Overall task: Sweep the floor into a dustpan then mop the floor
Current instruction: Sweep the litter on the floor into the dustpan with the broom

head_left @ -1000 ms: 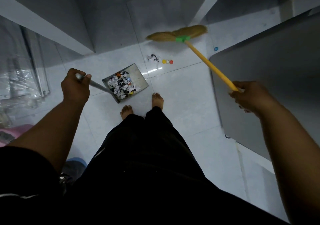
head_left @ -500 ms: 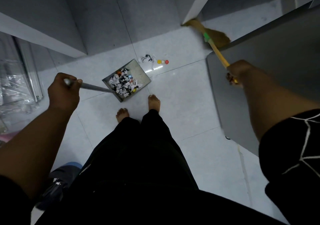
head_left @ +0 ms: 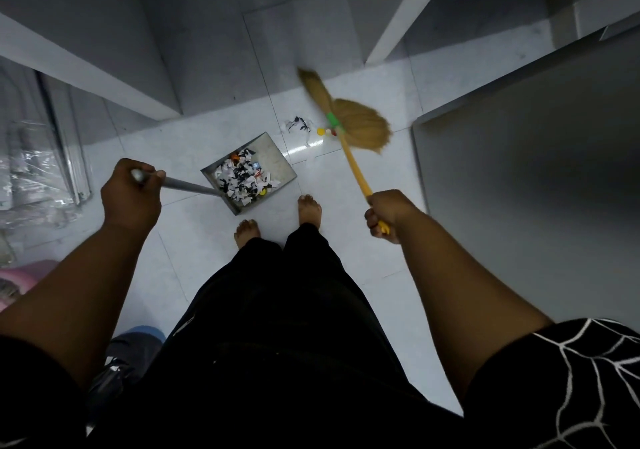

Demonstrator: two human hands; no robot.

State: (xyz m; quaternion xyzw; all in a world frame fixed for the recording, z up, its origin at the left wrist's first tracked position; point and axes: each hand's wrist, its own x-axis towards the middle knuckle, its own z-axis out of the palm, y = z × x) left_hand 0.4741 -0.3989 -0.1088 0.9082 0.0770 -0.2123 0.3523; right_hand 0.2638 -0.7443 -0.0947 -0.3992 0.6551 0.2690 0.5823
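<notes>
My left hand (head_left: 130, 192) grips the grey metal handle of a dustpan (head_left: 277, 161) that sits on the white tiled floor (head_left: 349, 241) just ahead of my bare feet. The pan holds several paper scraps and small coloured bits. My right hand (head_left: 388, 215) grips the yellow stick of a straw broom (head_left: 360, 123), whose blurred head hovers just right of a small litter pile (head_left: 298, 126) and a few coloured caps (head_left: 325, 132) beyond the pan's open edge.
A grey cabinet or table top (head_left: 536, 185) fills the right side. Grey partitions (head_left: 86, 50) stand at the back and left. Clear plastic-wrapped items (head_left: 31, 171) lie at the left, a pink object (head_left: 20, 279) and a dark bag (head_left: 131, 348) near my left leg.
The broom head swung back from the far right corner toward the litter pile, and my right hand came down and nearer. The dustpan stayed in place under my left hand.
</notes>
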